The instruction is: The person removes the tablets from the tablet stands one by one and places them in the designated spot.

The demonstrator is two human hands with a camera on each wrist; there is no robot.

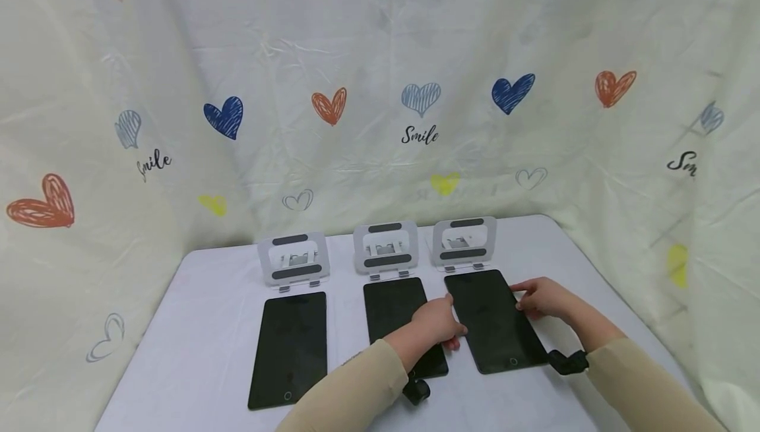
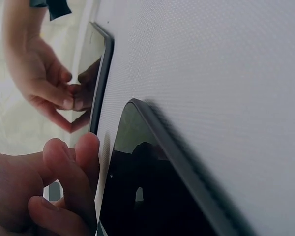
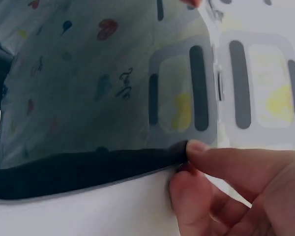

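Observation:
Three dark tablets lie in a row on the table. In the head view, both of my hands are at the right-hand tablet (image 1: 491, 326), on opposite long sides. My left hand (image 1: 435, 321) holds its left edge by thumb and index finger, with its other fingers curled over the middle tablet (image 1: 388, 303). My right hand (image 1: 547, 299) pinches the right edge; the right wrist view shows its thumb (image 3: 199, 150) on the glass and curled fingers (image 3: 189, 194) beneath. Behind this tablet stands a light grey tablet stand (image 1: 463, 254) with dark pads.
Another tablet (image 1: 291, 346) lies at the left. Two more grey stands, the left one (image 1: 301, 272) and the middle one (image 1: 383, 262), stand behind the other tablets. A white table (image 1: 196, 326) carries everything, with a heart-patterned curtain (image 1: 380, 43) hanging behind it.

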